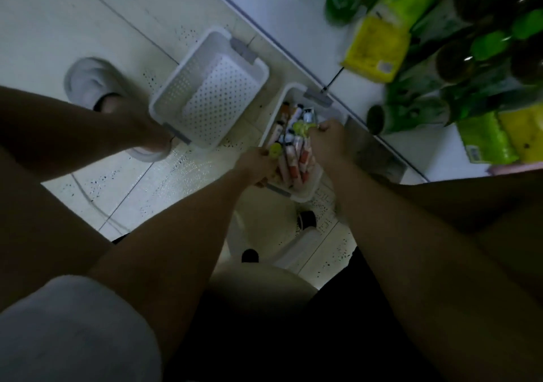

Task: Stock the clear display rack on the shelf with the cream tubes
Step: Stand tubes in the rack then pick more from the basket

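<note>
A white basket (305, 195) on the floor holds several cream tubes (293, 123), white with orange, black and yellow-green parts. Both my hands reach down into it. My left hand (255, 162) grips a bunch of tubes (293, 167) at the basket's near end, one with a yellow-green cap. My right hand (327, 140) is curled round tubes with yellow-green tops on the basket's right side. The clear display rack is not in view.
An empty white perforated basket (176, 87) lies on the floor to the left, beside a foot in a white slipper (88, 81). The white shelf edge (293, 55) runs diagonally at right, carrying green and yellow packs (376, 46) and dark bottles. A white stool (264, 275) sits below me.
</note>
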`<move>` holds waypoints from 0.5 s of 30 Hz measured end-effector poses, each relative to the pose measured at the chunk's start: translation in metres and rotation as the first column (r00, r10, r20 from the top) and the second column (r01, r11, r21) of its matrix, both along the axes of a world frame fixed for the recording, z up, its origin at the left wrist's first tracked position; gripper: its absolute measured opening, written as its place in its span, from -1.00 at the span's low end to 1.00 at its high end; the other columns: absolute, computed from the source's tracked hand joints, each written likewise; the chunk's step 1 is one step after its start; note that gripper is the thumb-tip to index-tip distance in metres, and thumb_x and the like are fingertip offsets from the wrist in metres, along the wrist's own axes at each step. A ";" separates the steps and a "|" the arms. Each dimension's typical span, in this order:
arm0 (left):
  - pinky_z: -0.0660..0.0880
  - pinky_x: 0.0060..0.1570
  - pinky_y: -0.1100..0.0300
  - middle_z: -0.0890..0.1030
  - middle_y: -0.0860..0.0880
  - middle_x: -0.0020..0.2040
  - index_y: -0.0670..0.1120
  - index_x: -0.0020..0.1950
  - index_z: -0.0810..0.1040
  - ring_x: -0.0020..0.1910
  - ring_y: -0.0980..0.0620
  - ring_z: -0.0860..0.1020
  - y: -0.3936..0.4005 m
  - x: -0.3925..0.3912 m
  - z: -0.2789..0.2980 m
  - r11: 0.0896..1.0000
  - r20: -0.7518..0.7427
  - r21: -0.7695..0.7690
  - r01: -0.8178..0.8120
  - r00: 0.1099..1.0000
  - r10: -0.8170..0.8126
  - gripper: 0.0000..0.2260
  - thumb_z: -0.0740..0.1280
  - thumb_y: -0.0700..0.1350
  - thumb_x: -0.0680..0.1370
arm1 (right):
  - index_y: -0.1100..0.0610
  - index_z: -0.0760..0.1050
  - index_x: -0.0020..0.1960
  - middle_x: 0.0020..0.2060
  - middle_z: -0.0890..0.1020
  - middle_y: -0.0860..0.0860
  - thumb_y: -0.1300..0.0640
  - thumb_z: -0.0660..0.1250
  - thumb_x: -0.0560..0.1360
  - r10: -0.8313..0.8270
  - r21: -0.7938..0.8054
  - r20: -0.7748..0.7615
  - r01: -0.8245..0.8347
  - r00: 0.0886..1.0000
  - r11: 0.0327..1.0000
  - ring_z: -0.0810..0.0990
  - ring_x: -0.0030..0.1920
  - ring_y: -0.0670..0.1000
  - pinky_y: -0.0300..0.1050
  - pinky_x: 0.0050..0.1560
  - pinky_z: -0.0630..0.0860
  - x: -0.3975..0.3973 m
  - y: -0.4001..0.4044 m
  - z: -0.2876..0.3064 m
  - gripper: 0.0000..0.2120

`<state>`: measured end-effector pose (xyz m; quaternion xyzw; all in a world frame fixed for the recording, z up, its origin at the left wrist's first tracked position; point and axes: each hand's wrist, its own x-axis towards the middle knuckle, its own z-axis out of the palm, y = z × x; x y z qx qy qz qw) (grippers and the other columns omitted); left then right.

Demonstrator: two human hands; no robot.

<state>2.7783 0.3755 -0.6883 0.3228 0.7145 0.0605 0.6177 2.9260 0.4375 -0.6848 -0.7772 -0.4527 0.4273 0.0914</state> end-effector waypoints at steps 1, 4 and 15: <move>0.59 -0.26 0.11 0.65 -0.16 -0.10 -0.16 0.13 0.55 -0.23 -0.11 0.63 0.002 -0.003 0.006 0.999 0.018 0.035 -0.038 0.999 0.038 -0.71 0.30 0.04 0.58 | 0.18 0.34 -0.17 -0.35 0.39 0.08 0.17 0.25 0.56 -0.005 0.050 0.000 0.005 1.000 0.999 0.38 -0.32 0.05 -0.11 -0.30 0.31 0.004 -0.004 0.010 -0.83; 0.57 -0.28 0.17 0.63 -0.13 -0.10 -0.11 0.03 0.55 -0.22 -0.08 0.61 0.004 -0.008 0.027 0.970 0.077 0.148 -0.191 0.980 0.182 -0.76 0.40 0.04 0.52 | 0.18 0.36 -0.11 -0.31 0.42 0.03 0.18 0.26 0.57 -0.048 0.181 -0.011 0.050 0.999 0.982 0.40 -0.29 0.03 -0.12 -0.26 0.34 0.019 -0.016 0.034 -0.88; 0.57 -0.22 0.23 0.66 -0.03 -0.19 -0.18 0.01 0.64 -0.22 0.10 0.63 0.031 0.004 0.149 0.785 0.357 0.462 -0.413 0.897 0.261 -0.82 0.49 -0.13 0.47 | 0.17 0.41 -0.12 -0.31 0.42 0.12 0.19 0.26 0.62 -0.013 0.612 -0.376 0.259 0.927 0.747 0.40 -0.30 0.03 -0.10 -0.23 0.35 0.045 -0.035 0.171 -0.86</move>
